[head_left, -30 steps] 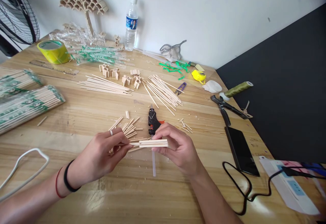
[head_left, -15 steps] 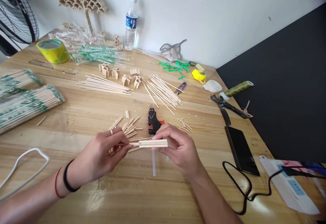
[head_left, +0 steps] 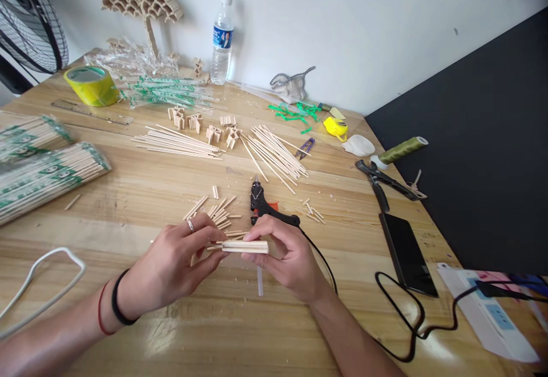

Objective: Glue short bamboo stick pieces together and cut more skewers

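Between my two hands is a small bundle of short wooden sticks, laid side by side and held level above the table. My right hand pinches it between thumb and fingers from the right. At its left end, the fingertips of my left hand are closed on it; stick ends show between those fingers. Just beyond my hands lies a black hot glue gun, its clear glue stick showing below the bundle. Loose cut sticks are scattered behind my left hand.
Long sticks and small glued stick pieces lie farther back. Packaged sticks are at left, with yellow tape behind. Pliers, a phone and a black cable lie right. A water bottle stands by the wall.
The bundle and my right hand have moved left, toward my left hand, whose fingertips now meet the bundle's end. More of the glue gun's handle and cord shows.
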